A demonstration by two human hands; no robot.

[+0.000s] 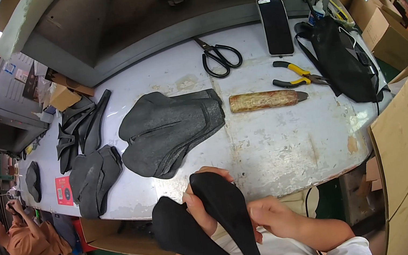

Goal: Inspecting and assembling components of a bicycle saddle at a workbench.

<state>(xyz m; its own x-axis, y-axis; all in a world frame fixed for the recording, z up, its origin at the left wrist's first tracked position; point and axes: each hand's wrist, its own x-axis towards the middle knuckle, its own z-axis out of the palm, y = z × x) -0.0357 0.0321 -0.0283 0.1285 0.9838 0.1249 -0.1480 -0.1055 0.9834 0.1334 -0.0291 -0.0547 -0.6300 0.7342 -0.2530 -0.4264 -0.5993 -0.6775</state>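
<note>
Close to my body, in front of the table edge, I hold a black split piece shaped like a bicycle saddle [221,201], its two wide lobes up and its narrow end pointing down toward me. My left hand [201,211] is closed around it, with fingers through the gap between the lobes. My right hand [273,217] pinches the outer edge of the right lobe; some of its fingers are hidden behind the piece. Just beyond lies a stack of grey saddle-shaped pads [168,125]. More grey pads [97,180] lie to the left.
Black-handled scissors [220,58], a phone [276,26], yellow-black pliers [300,76] and a tape-wrapped knife [267,99] lie on the white table [276,164]. A black bag [340,59] sits right. Cardboard [406,157] stands at the right edge. Another person [32,234] works far left.
</note>
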